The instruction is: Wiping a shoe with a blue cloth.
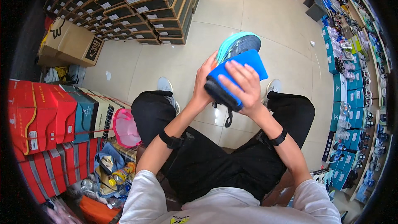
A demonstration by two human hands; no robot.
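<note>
In front of my knees, above the floor, my left hand (pixel 203 82) holds the side of a sports shoe with a turquoise rim and a dark patterned surface (pixel 241 46). My right hand (pixel 244 85) lies with its fingers spread over a flat blue piece (pixel 256 65) that covers much of the shoe. At the near end of the blue piece is a black padded part (pixel 220 92), and a black loop (pixel 229 119) hangs below it. What the blue piece is, and how it joins the shoe, I cannot tell.
Dark shoeboxes (pixel 169 21) are stacked at the far left, near a cardboard carton (pixel 70 42). Red shoeboxes (pixel 40 112) and a pink plastic basket (pixel 127 127) stand at my left. Display shelves of shoes and teal boxes (pixel 348 99) line the right. Tiled floor (pixel 217 130) lies between my feet.
</note>
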